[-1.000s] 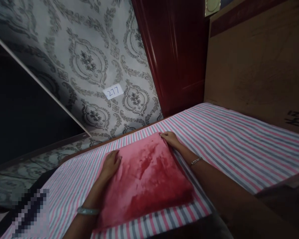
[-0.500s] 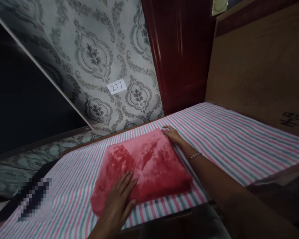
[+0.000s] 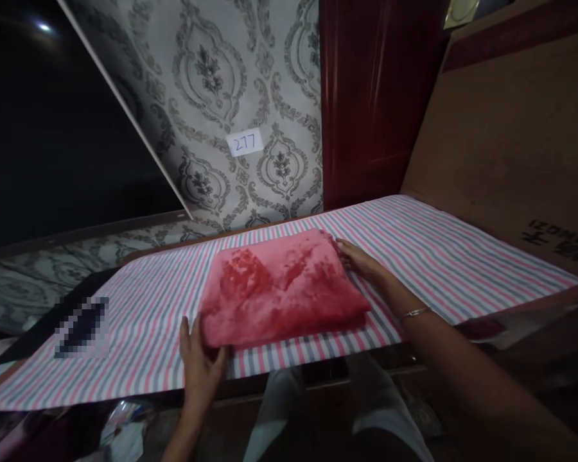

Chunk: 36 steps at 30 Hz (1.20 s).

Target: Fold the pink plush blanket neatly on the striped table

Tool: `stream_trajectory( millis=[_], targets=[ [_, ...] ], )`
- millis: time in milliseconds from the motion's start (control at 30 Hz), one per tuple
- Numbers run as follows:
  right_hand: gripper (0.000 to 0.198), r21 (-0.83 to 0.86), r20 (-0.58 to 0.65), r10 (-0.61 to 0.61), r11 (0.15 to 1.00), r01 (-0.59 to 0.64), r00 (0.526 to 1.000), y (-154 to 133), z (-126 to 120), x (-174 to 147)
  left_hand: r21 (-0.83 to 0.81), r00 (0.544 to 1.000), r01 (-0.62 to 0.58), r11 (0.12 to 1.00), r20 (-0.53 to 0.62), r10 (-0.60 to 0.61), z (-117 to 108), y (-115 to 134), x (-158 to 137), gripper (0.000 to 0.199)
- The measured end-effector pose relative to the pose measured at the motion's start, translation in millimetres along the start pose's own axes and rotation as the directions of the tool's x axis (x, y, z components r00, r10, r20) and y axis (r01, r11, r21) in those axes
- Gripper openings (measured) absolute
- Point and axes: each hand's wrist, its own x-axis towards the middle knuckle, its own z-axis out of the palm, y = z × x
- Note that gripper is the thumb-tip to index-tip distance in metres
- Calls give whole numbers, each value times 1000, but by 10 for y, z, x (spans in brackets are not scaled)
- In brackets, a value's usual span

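A folded pink-and-red plush cloth [image 3: 279, 292] lies as a thick rectangular bundle on a striped sheet [image 3: 149, 321]. At its near left corner, my left hand [image 3: 202, 362] grips it, fingers along the left side and thumb by the front edge. My right hand [image 3: 361, 260], with a bracelet on the wrist, holds the far right edge, its fingers against the side of the bundle. Part of the right fingers and thumb is hidden by the hand itself. Darker red patches mark the cloth's top.
A dark screen [image 3: 67, 141] leans at the left. Patterned wallpaper [image 3: 207, 70] carries a paper label [image 3: 245, 142] reading 277. A dark red panel [image 3: 370, 109] and a large cardboard box [image 3: 510, 141] stand behind at right. Below the table's front edge my legs [image 3: 274, 410] show.
My left hand has moved off the cloth's top to its near left corner. My right hand has slid slightly down the right edge. The view has shifted.
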Motion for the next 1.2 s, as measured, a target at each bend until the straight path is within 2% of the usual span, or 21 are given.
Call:
stream_trajectory(
  millis=[33, 67, 133, 200, 267, 333, 433, 567, 633, 733, 833, 933, 1033, 1100, 1200],
  targets=[
    [51, -2, 11, 2, 1000, -2, 1000, -22, 22, -89, -143, 989, 144, 979, 0, -146, -12, -19, -26, 75],
    [49, -1, 16, 4, 1000, -4, 1000, -45, 50, -173, -287, 957, 282, 916, 23, -288, -32, -25, -43, 72],
    [45, -6, 4, 12, 1000, -12, 1000, -89, 121, -319, -530, 847, 492, 691, 109, -520, -102, 11, -49, 61],
    [44, -3, -37, 30, 1000, -30, 999, -123, 197, -431, -686, 723, 589, 428, 211, -658, -197, 103, -28, 50],
    [50, 31, -75, 49, 998, -47, 996, -141, 265, -510, -764, 631, 613, 202, 319, -707, -282, 221, -5, 40],
    [56, 81, -88, 61, 995, -54, 994, -147, 314, -564, -793, 596, 607, 56, 407, -692, -327, 329, 6, 30],
    [59, 125, -112, 99, 989, -85, 989, -152, 353, -621, -798, 569, 600, -54, 473, -673, -309, 426, 10, 16],
    [59, 147, -174, 151, 981, -126, 973, -146, 359, -670, -780, 518, 605, -159, 537, -666, -243, 462, 39, 11],
    [58, 158, -175, 156, 979, -128, 972, -109, 343, -682, -787, 524, 596, -159, 531, -666, -228, 467, 64, 10],
    [61, 147, -156, 124, 984, -101, 980, -1, 289, -678, -792, 565, 607, -67, 489, -664, -225, 455, 101, 10],
    [63, 66, -163, 44, 997, -33, 986, 119, 216, -631, -787, 631, 608, 108, 396, -667, -238, 378, 162, 20],
    [61, -98, -200, -90, 993, 72, 976, 183, 152, -522, -747, 714, 579, 327, 271, -646, -266, 237, 286, 37],
    [50, -255, -225, -223, 953, 164, 949, 172, 127, -371, -659, 789, 570, 491, 271, -552, -287, 112, 487, 48],
    [43, -335, -242, -284, 922, 195, 928, 133, 138, -277, -609, 790, 593, 528, 310, -530, -279, 72, 644, 49],
    [37, -401, -249, -338, 889, 220, 908, 61, 186, -184, -579, 776, 621, 529, 357, -520, -224, 69, 874, 45]
  ],
)
